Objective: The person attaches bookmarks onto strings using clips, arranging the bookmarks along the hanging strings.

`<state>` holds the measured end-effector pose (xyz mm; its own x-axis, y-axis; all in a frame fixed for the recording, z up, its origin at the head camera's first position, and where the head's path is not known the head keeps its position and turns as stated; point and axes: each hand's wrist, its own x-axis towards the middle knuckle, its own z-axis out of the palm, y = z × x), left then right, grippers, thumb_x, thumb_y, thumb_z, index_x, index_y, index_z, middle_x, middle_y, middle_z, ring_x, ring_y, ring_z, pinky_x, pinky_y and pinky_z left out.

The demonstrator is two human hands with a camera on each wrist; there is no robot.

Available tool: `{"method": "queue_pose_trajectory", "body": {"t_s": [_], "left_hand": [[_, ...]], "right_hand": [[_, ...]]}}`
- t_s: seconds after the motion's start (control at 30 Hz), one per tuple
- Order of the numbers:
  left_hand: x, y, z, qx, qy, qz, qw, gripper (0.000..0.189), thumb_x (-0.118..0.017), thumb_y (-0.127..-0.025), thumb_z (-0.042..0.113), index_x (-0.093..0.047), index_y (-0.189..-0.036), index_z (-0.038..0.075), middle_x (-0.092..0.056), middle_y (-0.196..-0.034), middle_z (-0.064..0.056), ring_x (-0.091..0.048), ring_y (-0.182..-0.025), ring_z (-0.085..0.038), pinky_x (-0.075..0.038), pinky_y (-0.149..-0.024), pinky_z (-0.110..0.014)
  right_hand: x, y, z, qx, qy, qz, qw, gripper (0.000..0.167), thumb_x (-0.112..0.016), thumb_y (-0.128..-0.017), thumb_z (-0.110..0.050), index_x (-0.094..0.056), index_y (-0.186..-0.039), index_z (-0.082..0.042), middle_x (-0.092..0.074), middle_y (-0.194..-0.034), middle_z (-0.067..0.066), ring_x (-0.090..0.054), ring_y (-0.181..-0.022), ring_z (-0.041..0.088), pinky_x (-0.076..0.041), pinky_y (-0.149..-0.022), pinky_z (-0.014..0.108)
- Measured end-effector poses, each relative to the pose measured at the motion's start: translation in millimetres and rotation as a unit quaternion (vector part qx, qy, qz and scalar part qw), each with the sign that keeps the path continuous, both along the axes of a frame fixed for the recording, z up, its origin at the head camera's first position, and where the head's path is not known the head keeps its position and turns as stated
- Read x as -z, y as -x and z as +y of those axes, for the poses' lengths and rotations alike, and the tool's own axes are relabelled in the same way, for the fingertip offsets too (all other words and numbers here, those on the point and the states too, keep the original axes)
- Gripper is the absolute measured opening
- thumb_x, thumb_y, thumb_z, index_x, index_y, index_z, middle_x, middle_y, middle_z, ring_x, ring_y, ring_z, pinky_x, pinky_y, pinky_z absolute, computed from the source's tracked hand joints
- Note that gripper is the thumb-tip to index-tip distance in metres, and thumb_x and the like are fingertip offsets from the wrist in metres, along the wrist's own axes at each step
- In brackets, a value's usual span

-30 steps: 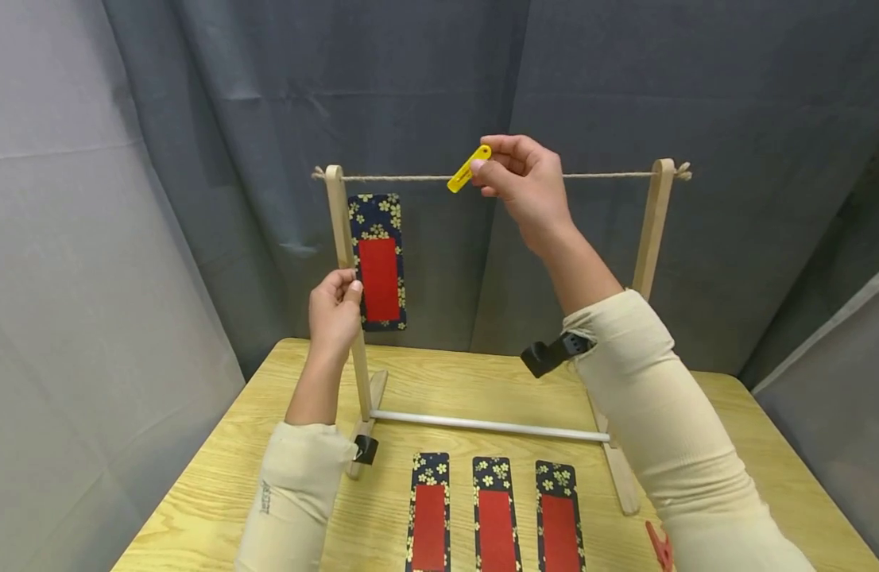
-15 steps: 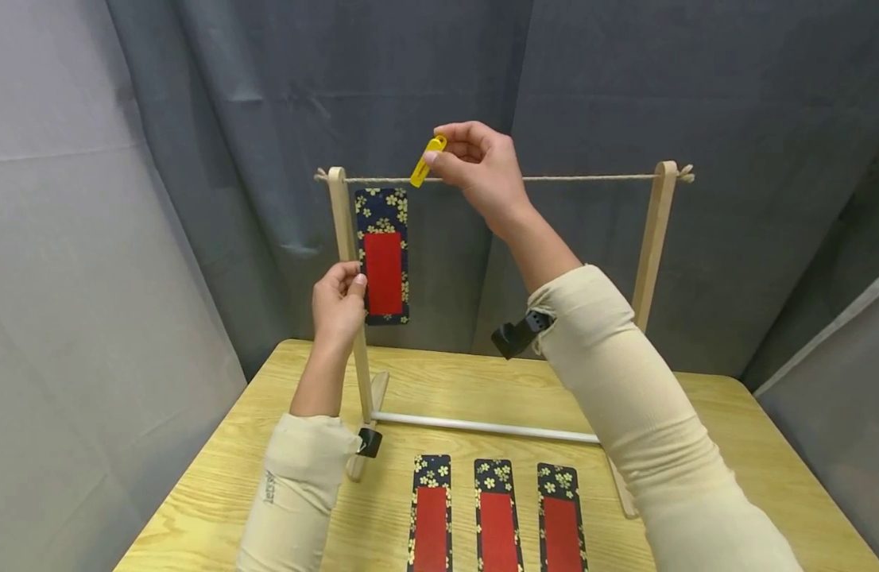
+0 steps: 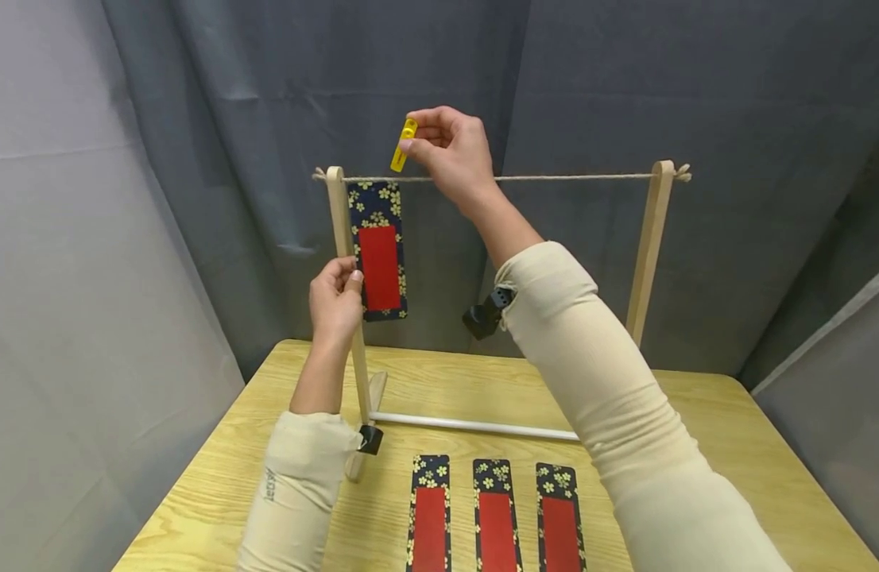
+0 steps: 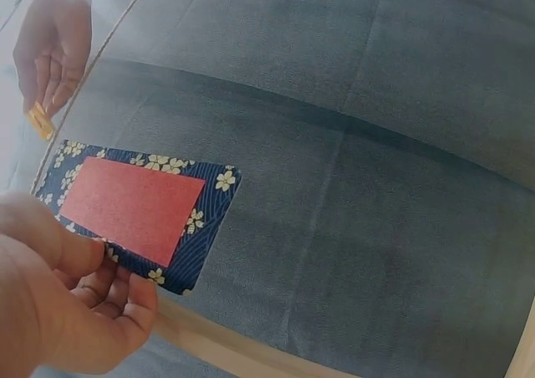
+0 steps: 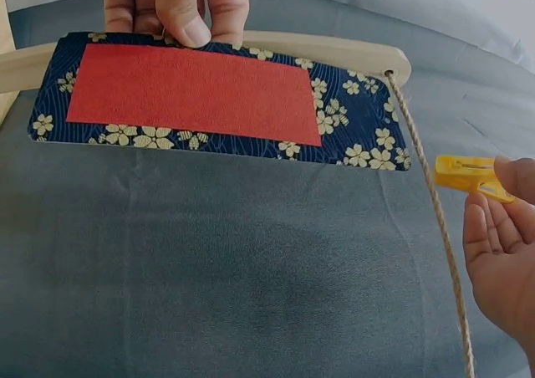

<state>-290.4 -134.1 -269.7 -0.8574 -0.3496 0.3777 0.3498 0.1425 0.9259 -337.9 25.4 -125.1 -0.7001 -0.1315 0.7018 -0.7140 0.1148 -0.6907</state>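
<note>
My left hand (image 3: 337, 300) pinches the left edge of a dark blue, flower-patterned card (image 3: 373, 205) with a red panel, upright beside the left post. The card's top edge lies right at the twine (image 3: 568, 177). In my right hand (image 3: 455, 155) a yellow clothespin (image 3: 404, 145) is pinched between thumb and fingers, just above the twine over the card's top. The right wrist view has the clothespin (image 5: 466, 174) close beside the twine (image 5: 437, 211), with the card (image 5: 351, 119) on the other side. The left wrist view shows the left thumb and fingers on the card's edge (image 4: 180, 278).
The twine runs between two wooden posts (image 3: 650, 246) joined low down by a white rod (image 3: 475, 425). Three similar cards (image 3: 430, 524) lie in a row on the wooden table (image 3: 196, 492). Grey curtains (image 3: 625, 95) hang behind and at the sides.
My right hand has moved left and up along the twine with the yellow clothespin, to above the card. My left hand has raised the card slightly, bringing its top up to the twine.
</note>
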Motion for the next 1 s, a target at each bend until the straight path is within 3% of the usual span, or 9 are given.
{"method": "queue_pose_trajectory", "body": {"t_s": [0.6, 1.0], "left_hand": [[-0.2, 2.2, 2.9, 0.001, -0.004, 0.003, 1.0000, 0.021, -0.048, -0.094, -0.001, -0.060, -0.112, -0.004, -0.055, -0.092, -0.011, -0.046, -0.080, -0.016, -0.039, -0.067, -0.025], [-2.3, 7.3, 3.6, 0.002, -0.003, 0.013, 0.9999, 0.020, -0.049, -0.094, -0.001, -0.060, -0.111, -0.005, -0.053, -0.087, -0.010, -0.045, -0.076, -0.014, -0.039, -0.065, -0.024]], "right_hand": [[-13.4, 7.9, -24, 0.041, -0.098, -0.035, 0.9937, 0.022, -0.065, -0.088, -0.009, -0.067, -0.109, -0.003, -0.066, -0.096, 0.006, -0.059, -0.086, 0.014, -0.046, -0.075, 0.023], [-7.3, 10.1, -26, 0.055, -0.150, -0.064, 0.9851, 0.022, -0.066, -0.088, -0.013, -0.068, -0.109, -0.006, -0.066, -0.095, 0.004, -0.059, -0.084, 0.013, -0.047, -0.073, 0.023]]}}
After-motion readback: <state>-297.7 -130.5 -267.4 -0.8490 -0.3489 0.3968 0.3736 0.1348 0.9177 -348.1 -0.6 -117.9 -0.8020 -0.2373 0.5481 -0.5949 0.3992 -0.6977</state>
